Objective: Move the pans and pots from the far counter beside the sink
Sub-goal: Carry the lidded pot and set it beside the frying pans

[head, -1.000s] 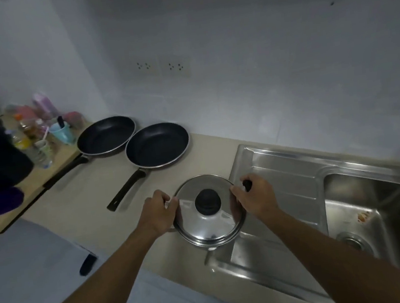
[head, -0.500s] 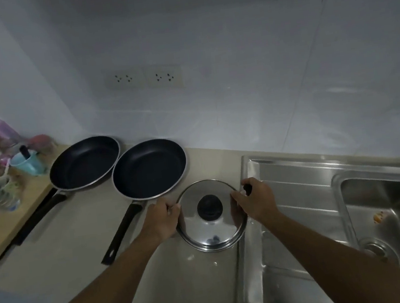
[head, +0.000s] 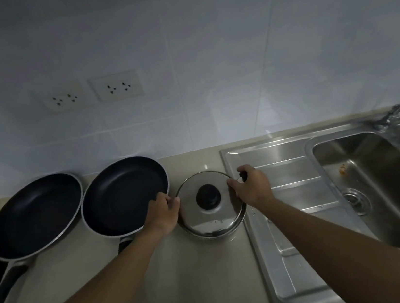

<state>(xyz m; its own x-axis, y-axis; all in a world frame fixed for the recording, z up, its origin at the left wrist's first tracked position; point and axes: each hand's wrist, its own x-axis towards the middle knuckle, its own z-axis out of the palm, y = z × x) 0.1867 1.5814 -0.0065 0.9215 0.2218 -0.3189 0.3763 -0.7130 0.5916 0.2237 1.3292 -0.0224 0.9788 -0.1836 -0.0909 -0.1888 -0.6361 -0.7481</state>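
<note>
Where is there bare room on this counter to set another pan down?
Bare: the front counter before the lidded pot, between the right pan's handle and the drainboard; also the drainboard, between pot and basin. Crowded: along the wall, where the left pan, right pan and pot sit close together.

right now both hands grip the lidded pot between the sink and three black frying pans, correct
Not three: the head view shows two black frying pans, left pan and right pan. Otherwise right: left hand and right hand grip the lidded pot between them and the sink.
</note>
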